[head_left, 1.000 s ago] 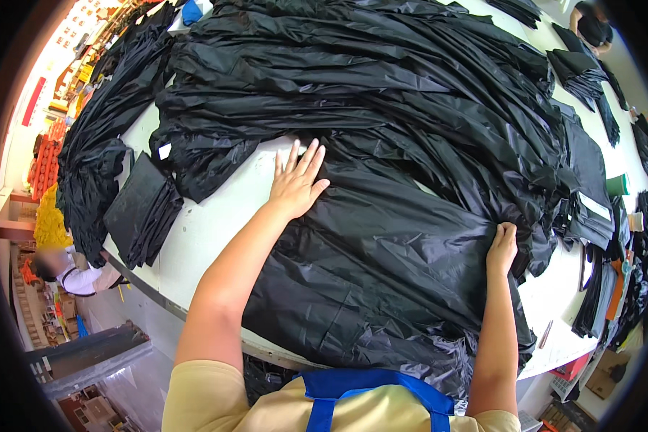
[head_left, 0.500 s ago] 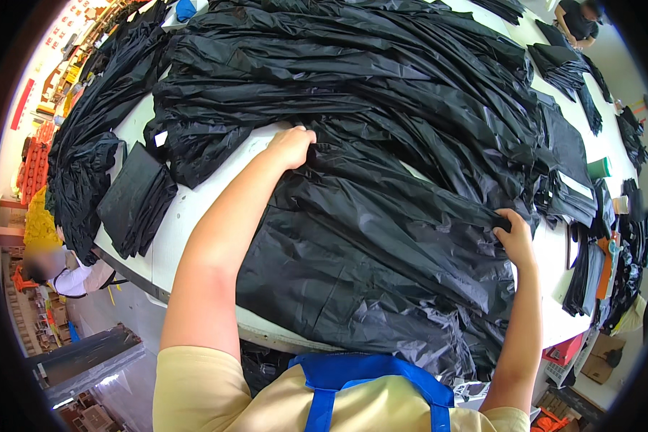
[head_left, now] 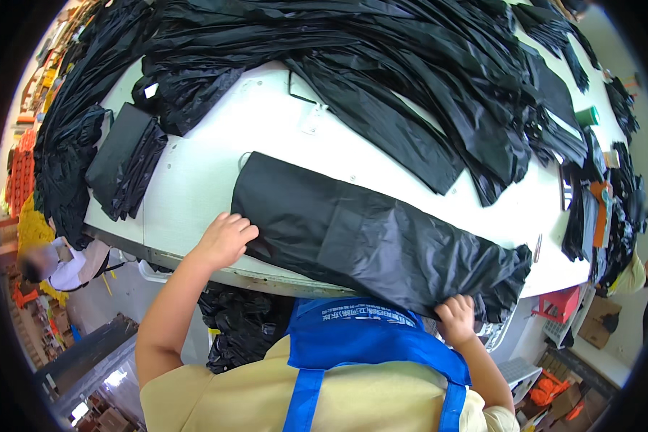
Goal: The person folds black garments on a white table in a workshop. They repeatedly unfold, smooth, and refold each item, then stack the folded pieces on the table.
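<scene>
Your white desk (head_left: 201,169) carries a long black cloth (head_left: 288,194) along the near edge, in front of you. Beyond it, heaped black fabric (head_left: 324,32) spreads toward the far edge. You have a folded black stack (head_left: 122,162) toward the left edge and a slim tool (head_left: 537,248) by the near right corner.

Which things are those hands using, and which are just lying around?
In use:
- left hand and right hand
- black fabric piece, touched by both
- white table

Apparently lying about:
- folded black bundle
- green cylinder
</scene>
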The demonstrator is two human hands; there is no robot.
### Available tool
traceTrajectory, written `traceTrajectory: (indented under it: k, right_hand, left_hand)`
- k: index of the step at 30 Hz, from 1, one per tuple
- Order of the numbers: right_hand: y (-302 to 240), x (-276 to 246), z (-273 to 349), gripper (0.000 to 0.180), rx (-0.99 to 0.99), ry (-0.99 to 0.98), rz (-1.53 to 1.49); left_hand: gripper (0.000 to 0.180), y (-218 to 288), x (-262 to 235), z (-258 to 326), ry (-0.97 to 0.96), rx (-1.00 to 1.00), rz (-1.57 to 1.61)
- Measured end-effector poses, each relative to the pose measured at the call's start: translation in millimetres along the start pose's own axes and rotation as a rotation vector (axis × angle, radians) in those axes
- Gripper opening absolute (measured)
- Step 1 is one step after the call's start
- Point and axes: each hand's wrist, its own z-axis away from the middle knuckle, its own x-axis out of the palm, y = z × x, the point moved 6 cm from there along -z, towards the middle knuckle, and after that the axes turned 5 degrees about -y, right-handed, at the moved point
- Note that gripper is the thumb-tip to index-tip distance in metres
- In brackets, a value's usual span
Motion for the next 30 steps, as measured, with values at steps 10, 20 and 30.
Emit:
traceTrajectory:
  k: [10,20,30]
  right_hand:
    - [55.5,-31.9,-2.9,0.057,0.142,-0.055,-0.203]
    - [243.5,-74.8,18.1,0.027,0.525,0.329,0.102]
    - [43.2,-33.9,-76.0,0.067,0.24,0.054,-0.112]
  left_hand:
    - [0.072,28.0,51.9,-29.8,0.246,-0.196,-0.124]
    - [0.078,29.4,70.5,-27.1,0.32,-0.246,-0.127]
    - [0.078,64.5,84.5,-38.1,0.23,-0.448,-0.149]
